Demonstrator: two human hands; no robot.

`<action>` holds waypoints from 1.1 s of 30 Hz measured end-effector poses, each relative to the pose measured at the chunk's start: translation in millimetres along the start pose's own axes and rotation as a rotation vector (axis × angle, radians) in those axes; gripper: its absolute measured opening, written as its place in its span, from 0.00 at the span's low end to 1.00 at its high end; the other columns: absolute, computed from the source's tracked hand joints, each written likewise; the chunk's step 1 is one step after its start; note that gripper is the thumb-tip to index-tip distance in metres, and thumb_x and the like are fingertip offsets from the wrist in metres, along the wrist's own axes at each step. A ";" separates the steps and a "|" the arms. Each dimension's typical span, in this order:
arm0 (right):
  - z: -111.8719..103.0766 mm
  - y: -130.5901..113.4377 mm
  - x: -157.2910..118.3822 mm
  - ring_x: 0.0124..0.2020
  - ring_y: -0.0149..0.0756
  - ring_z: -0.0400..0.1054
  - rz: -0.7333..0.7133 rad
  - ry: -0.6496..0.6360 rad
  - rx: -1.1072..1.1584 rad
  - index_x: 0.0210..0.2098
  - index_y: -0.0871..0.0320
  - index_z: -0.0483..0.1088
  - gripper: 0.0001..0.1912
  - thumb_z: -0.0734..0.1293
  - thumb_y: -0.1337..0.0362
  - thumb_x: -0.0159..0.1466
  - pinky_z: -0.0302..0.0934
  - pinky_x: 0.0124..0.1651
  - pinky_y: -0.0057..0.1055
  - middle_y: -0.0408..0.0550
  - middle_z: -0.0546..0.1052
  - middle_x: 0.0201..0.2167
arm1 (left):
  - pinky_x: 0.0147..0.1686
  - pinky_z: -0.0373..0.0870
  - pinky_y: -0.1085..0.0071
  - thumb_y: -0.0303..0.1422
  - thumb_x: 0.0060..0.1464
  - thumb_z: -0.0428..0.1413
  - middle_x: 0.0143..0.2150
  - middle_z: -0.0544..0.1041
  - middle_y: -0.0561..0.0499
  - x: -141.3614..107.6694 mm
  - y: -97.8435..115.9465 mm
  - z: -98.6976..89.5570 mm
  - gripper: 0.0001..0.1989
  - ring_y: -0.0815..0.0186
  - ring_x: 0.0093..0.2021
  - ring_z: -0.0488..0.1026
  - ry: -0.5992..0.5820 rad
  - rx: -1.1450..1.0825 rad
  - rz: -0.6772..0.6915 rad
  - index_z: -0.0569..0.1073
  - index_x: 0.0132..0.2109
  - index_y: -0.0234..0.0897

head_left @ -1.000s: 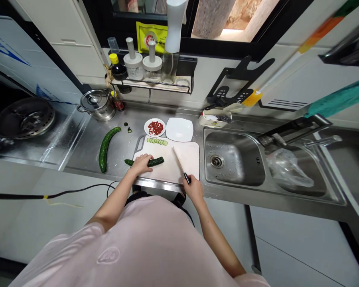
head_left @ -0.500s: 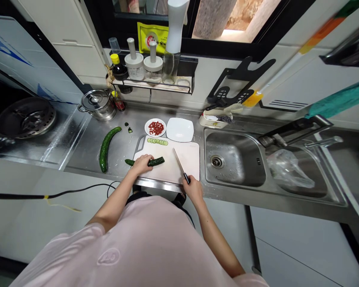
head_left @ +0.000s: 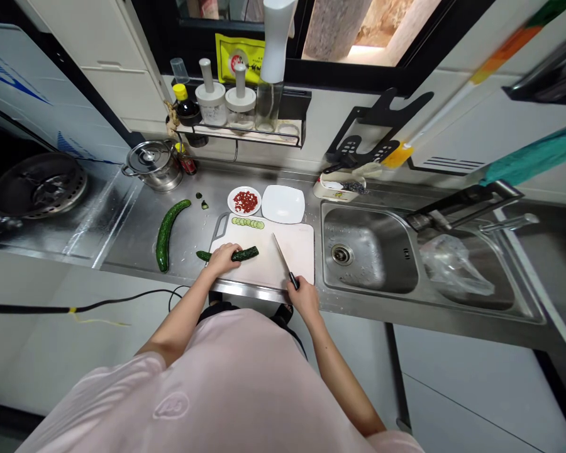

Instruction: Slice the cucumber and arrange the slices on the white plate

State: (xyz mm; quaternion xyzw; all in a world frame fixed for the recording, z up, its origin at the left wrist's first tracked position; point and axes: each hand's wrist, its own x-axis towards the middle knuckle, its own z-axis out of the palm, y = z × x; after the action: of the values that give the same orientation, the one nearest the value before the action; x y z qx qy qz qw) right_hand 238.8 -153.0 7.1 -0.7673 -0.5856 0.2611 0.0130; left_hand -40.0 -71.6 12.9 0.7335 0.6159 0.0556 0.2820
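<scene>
My left hand [head_left: 224,258] is wrapped over a dark green cucumber [head_left: 246,254] lying across the white cutting board [head_left: 255,272]; the cucumber's middle is hidden under my fingers. By its black handle my right hand [head_left: 304,296] grips a knife [head_left: 280,253], whose blade points away from me over the right half of the board, apart from the cucumber. Along the board's far edge lies a row of thin cucumber slices [head_left: 248,223]. A second, whole cucumber [head_left: 168,234] rests on the steel counter to the left of the board.
Behind the board stand a plate of chopped red pieces [head_left: 244,202] and a white square plate [head_left: 283,204]. Cucumber end scraps [head_left: 204,204] lie nearby. A lidded pot [head_left: 155,165] is at back left, a wok [head_left: 38,185] farther left, and a sink [head_left: 372,251] on the right.
</scene>
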 end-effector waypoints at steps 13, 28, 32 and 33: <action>2.6 0.9 0.5 0.34 0.38 0.69 0.000 0.004 -0.014 0.42 0.58 0.71 0.19 0.57 0.53 0.64 0.50 0.32 0.27 0.51 0.77 0.33 | 0.41 0.65 0.69 0.37 0.43 0.60 0.41 0.74 0.52 10.7 -18.6 -6.4 0.20 0.62 0.42 0.70 0.231 -0.184 -0.106 0.70 0.46 0.42; 4.1 3.8 1.6 0.34 0.38 0.69 -0.042 0.015 -0.019 0.43 0.59 0.71 0.20 0.57 0.53 0.63 0.48 0.31 0.27 0.52 0.77 0.32 | 0.39 0.65 0.68 0.45 0.45 0.59 0.45 0.75 0.49 39.7 -58.8 -17.0 0.22 0.60 0.44 0.72 0.570 -0.234 -0.762 0.68 0.48 0.45; 2.8 3.9 1.6 0.33 0.38 0.69 -0.041 0.010 -0.011 0.42 0.58 0.72 0.20 0.57 0.52 0.63 0.48 0.30 0.28 0.52 0.77 0.32 | 0.41 0.65 0.64 0.45 0.46 0.59 0.49 0.73 0.46 48.9 -65.9 -18.4 0.23 0.56 0.46 0.71 0.554 -0.205 -0.809 0.68 0.49 0.46; 2.7 3.9 1.5 0.33 0.38 0.69 -0.042 0.010 -0.009 0.42 0.58 0.72 0.20 0.56 0.52 0.63 0.48 0.30 0.28 0.52 0.77 0.32 | 0.41 0.65 0.63 0.45 0.46 0.59 0.50 0.73 0.46 50.7 -67.7 -18.9 0.23 0.55 0.47 0.71 0.547 -0.198 -0.815 0.68 0.49 0.46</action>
State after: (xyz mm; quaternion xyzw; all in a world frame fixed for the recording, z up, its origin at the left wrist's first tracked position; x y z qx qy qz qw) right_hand 241.5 -153.6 2.9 -0.7560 -0.6028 0.2545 0.0180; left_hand -95.2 -12.2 -17.5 0.3614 0.8956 0.1895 0.1774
